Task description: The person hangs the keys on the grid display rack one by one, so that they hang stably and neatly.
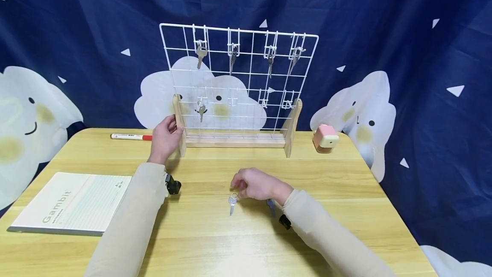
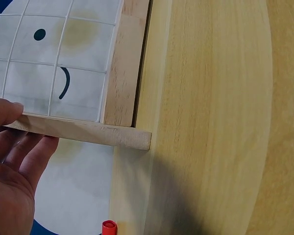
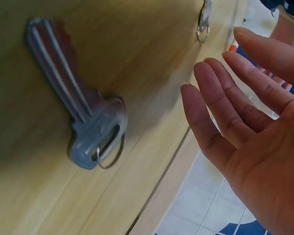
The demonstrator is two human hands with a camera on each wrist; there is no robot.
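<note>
My left hand (image 1: 166, 138) grips the left wooden post (image 2: 88, 133) of a white wire grid rack (image 1: 239, 117), thumb on one side and fingers on the other. Over the tabletop, my right hand (image 1: 257, 184) hovers beside a silver key (image 1: 232, 202) with a ring. Its fingers (image 3: 210, 98) are loosely extended in the right wrist view, apart from that key. A second ringed key (image 3: 85, 142) lies under the right wrist, partly hidden in the head view. Several keys hang from hooks on the grid, including one lower-left key (image 1: 201, 112).
A notebook (image 1: 73, 202) lies at the table's left. Behind it is a marker with a red cap (image 1: 147, 137). A pink and cream pencil sharpener (image 1: 325, 139) stands at the back right. A blue cloud-patterned curtain (image 1: 365, 20) hangs behind the table.
</note>
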